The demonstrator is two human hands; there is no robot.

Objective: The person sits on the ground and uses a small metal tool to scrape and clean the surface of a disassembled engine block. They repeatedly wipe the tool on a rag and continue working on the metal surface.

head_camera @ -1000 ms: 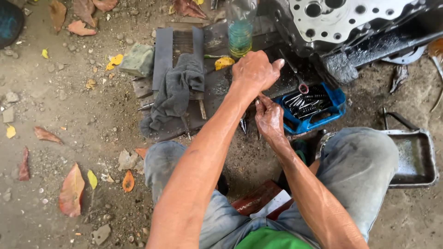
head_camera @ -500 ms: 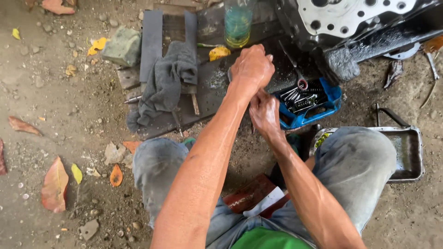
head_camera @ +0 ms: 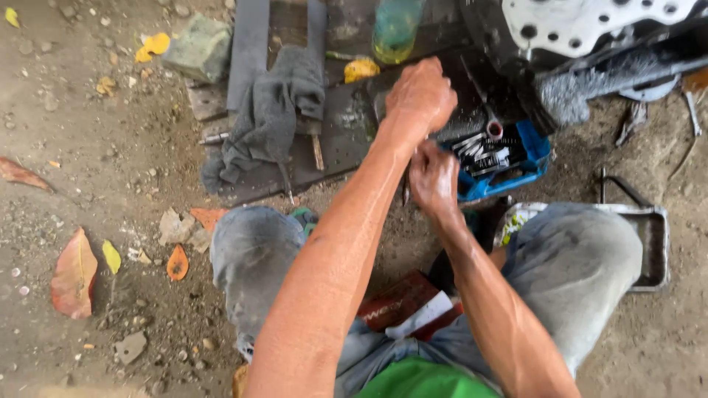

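- the left hand [head_camera: 420,94] is balled into a fist, gripping something i can't make out, over the dark board [head_camera: 332,140].
- the right hand [head_camera: 434,179] is curled shut just near of it, on a thin metal tool whose tip pokes out below.
- blue tray of small metal parts [head_camera: 509,158] sits just right of both hands.
- looks like mid-tightening; a steady grip matters next.
- grey rag [head_camera: 269,110] lies left, on the board.

Whatever the left hand [head_camera: 422,94] grips is buried inside its closed fist. The right hand [head_camera: 434,177] covers most of a thin dark tool beneath it, so its kind cannot be told. The green bottle [head_camera: 397,28] and the pale metal engine part [head_camera: 590,26] run off the top edge. The metal pieces in the blue tray [head_camera: 532,144] are too small to identify.
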